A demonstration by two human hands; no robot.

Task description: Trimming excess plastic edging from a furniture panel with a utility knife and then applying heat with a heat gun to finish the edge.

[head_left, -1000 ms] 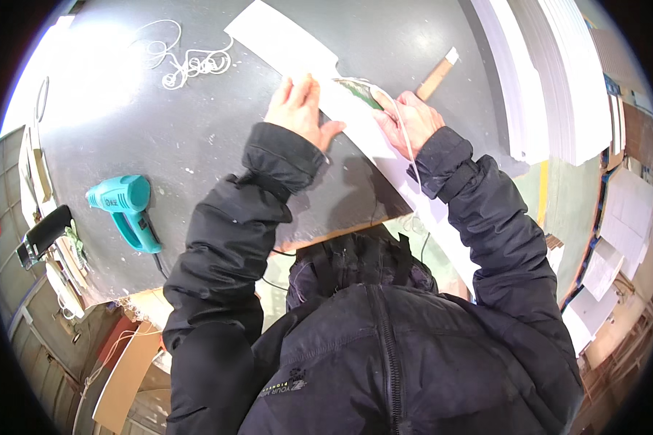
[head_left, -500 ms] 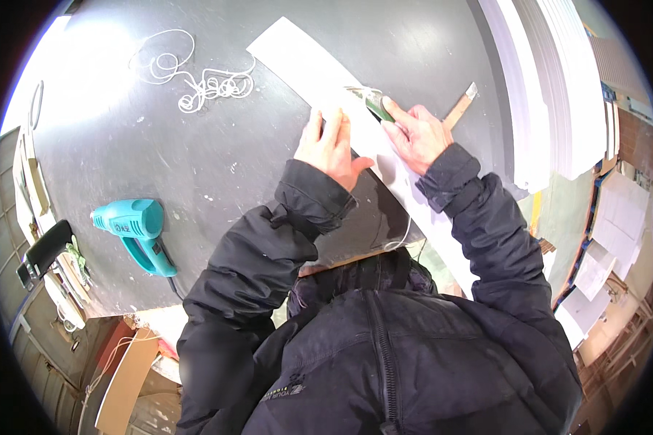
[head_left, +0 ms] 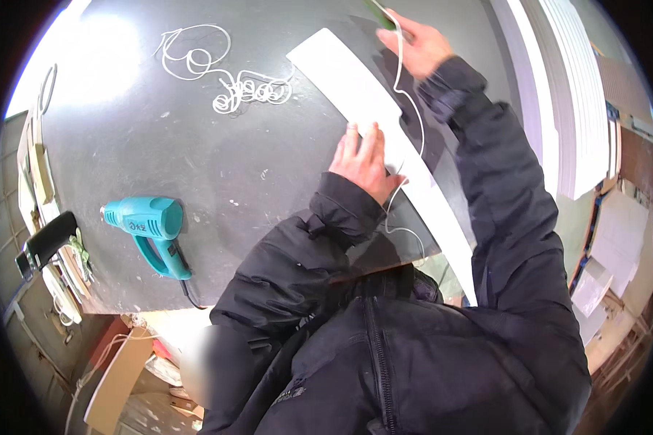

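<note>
Hands (head_left: pixel 361 165) (head_left: pixel 422 51) apart, left resting slightly spread on a white strip (head_left: pixel 337 72), right clamped on a green tool (head_left: pixel 383 19)

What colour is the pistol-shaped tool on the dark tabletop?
The pistol-shaped tool is mostly teal; it shows best in the head view.

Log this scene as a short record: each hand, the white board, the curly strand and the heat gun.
Left hand: open, fingers resting on the white board
Right hand: holding a green tool, cut off by the picture's top edge
Board: lying diagonally, lower end past the table's near edge
Curly strand: on the table, left of the board
Heat gun: teal, on the table's left side
</note>
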